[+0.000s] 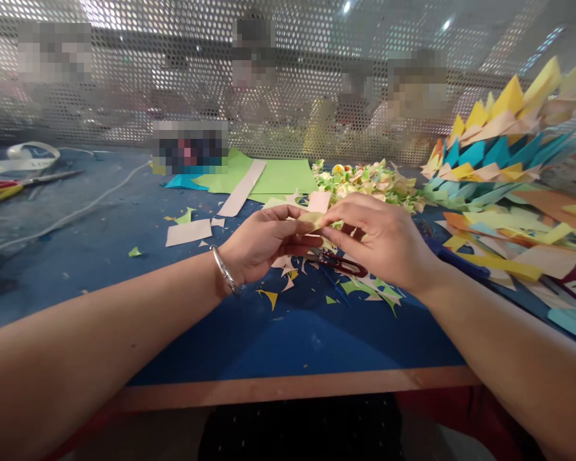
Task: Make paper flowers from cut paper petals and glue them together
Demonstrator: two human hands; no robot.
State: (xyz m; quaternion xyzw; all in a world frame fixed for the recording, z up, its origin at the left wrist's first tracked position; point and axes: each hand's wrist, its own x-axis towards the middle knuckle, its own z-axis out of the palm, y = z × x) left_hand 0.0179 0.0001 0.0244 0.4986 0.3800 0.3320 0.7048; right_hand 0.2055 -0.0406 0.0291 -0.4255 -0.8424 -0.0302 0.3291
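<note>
Both hands meet over the blue table, pinching a small pale yellow piece of paper (312,221). My left hand (273,240), with a silver bangle at the wrist, has its thumb and fingers closed on the paper's left side. At its right end, my right hand (374,234) pinches the paper between thumb and fingertips. Below the hands lies a pair of small dark red scissors (343,263), partly hidden by the fingers. Cut scraps in green, pink and yellow surround it, among them a yellow-orange scrap (269,298).
Green paper sheets (283,176) and a pale strip (243,187) lie behind the hands. A pile of small cut pieces (369,182) sits at the back. Stacked folded paper points (499,144) rise at right. A white cable (77,208) crosses the left. Perforated metal stands behind.
</note>
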